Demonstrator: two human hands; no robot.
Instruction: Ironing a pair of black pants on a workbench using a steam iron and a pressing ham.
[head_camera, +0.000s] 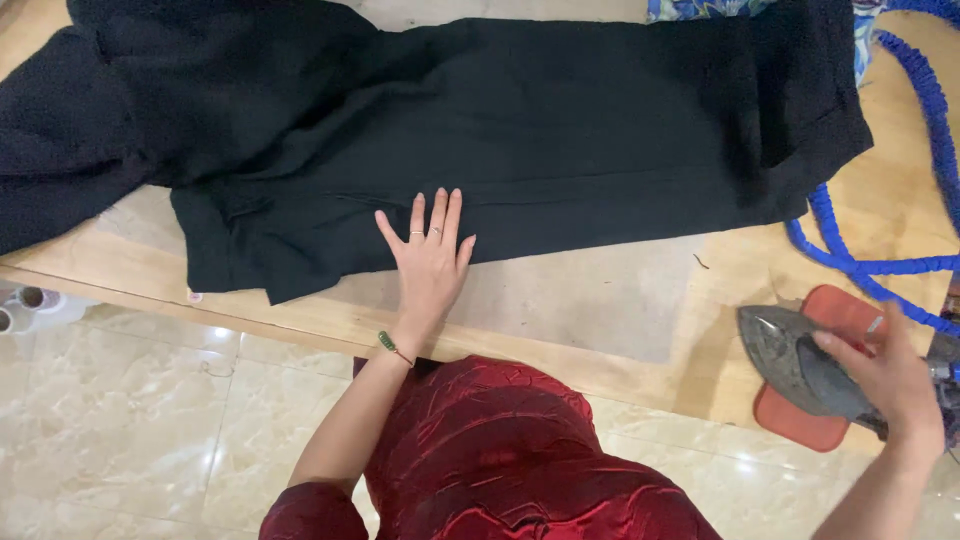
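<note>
A black garment (480, 130) lies spread across a wooden ironing table (560, 330), part of it bunched at the far left. My left hand (428, 262) rests flat on the garment's near hem, fingers apart, with rings and a green wrist band. At the table's right end my right hand (890, 380) grips the handle of a grey steam iron (800, 365). The iron sits tilted on a red pad (815, 420), its soleplate facing left.
A blue braided hose (900, 262) loops over the table's right end toward the iron. A grey pad (590, 300) covers the table under the garment. A patterned blue cloth (700, 8) shows at the far edge. Marble floor tiles (130, 440) lie below, with small items at the left.
</note>
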